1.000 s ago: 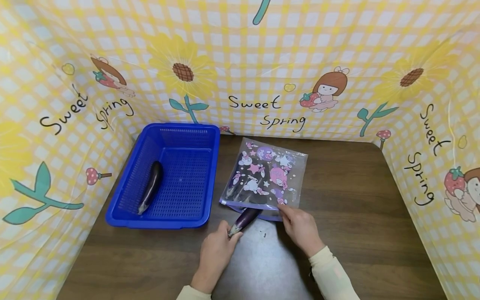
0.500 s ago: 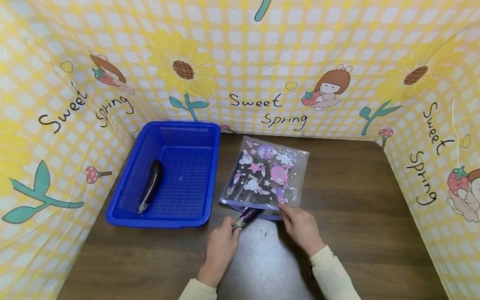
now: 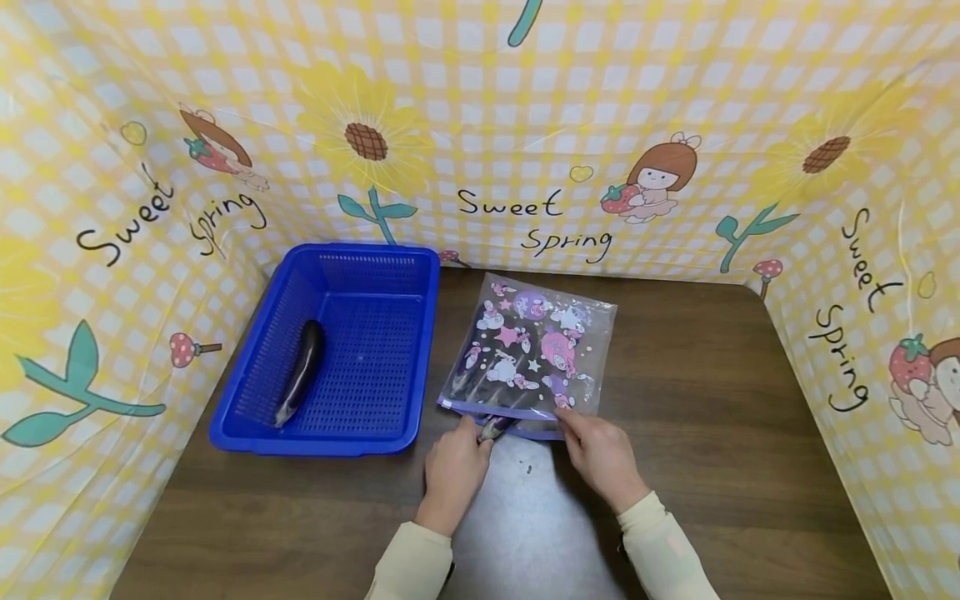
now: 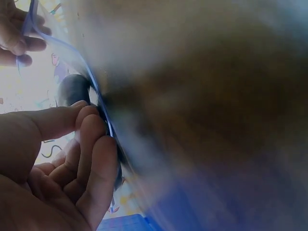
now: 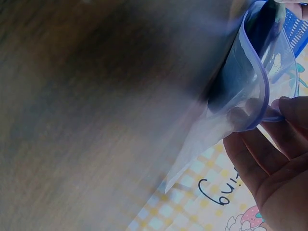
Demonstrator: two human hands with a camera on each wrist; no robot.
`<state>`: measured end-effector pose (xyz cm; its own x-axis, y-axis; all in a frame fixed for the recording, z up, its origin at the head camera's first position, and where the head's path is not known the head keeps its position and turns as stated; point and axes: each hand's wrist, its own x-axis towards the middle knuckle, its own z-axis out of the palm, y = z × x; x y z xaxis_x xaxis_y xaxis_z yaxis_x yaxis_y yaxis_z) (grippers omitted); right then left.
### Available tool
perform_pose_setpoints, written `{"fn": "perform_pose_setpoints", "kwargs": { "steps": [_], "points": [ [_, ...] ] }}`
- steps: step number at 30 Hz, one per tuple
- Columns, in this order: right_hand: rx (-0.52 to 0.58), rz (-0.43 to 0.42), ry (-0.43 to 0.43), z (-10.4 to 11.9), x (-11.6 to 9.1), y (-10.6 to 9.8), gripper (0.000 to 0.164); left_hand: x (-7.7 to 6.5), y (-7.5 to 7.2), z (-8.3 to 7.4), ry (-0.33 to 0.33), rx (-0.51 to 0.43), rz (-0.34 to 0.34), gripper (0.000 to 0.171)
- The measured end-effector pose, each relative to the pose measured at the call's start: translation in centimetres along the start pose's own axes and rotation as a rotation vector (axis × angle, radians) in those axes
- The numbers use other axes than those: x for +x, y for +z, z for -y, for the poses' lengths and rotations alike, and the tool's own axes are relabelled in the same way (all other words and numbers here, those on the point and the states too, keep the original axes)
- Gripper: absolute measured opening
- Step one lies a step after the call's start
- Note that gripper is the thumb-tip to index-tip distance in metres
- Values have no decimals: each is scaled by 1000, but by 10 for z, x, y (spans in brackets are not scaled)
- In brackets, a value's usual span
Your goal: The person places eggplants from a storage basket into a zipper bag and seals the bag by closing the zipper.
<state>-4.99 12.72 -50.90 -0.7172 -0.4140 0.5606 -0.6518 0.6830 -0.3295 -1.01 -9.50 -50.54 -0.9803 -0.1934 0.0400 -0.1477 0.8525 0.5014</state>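
Observation:
A clear zip bag (image 3: 517, 354) printed with pink and white cartoon figures lies flat, its purple zip edge (image 5: 263, 77) facing me. My left hand (image 3: 454, 473) pinches the stem end of an eggplant (image 3: 495, 427) at the bag's mouth; the rest of that eggplant is inside. In the left wrist view, thumb and fingertips (image 4: 86, 113) meet on it beside the purple edge. My right hand (image 3: 604, 460) pinches the right part of the mouth, and the right wrist view shows the mouth spread apart there. Another dark eggplant (image 3: 461, 377) shows through the bag's left side.
Left of the bag stands a blue plastic basket (image 3: 429, 358) with one eggplant (image 3: 302, 371) against its left wall. A small dark scrap (image 3: 529, 468) lies on the brown wooden table (image 3: 712, 433). Yellow checked cloth (image 3: 525, 108) walls in the back and sides.
My left hand has moved forward and right, sliding the eggplant deeper into the bag until only its stem end shows. My right hand has kept its hold on the bag's edge.

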Motion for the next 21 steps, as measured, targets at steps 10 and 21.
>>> {"fn": "perform_pose_setpoints", "kwargs": {
  "steps": [10, 21],
  "points": [
    [0, -8, 1, 0, 0, -1, 26, 11, 7, -10, -2, 24, 18, 37],
    [-4, -2, 5, 1, 0, -5, 27, 23, 14, -18, -10, 5, -9, 42]
  ]
}}
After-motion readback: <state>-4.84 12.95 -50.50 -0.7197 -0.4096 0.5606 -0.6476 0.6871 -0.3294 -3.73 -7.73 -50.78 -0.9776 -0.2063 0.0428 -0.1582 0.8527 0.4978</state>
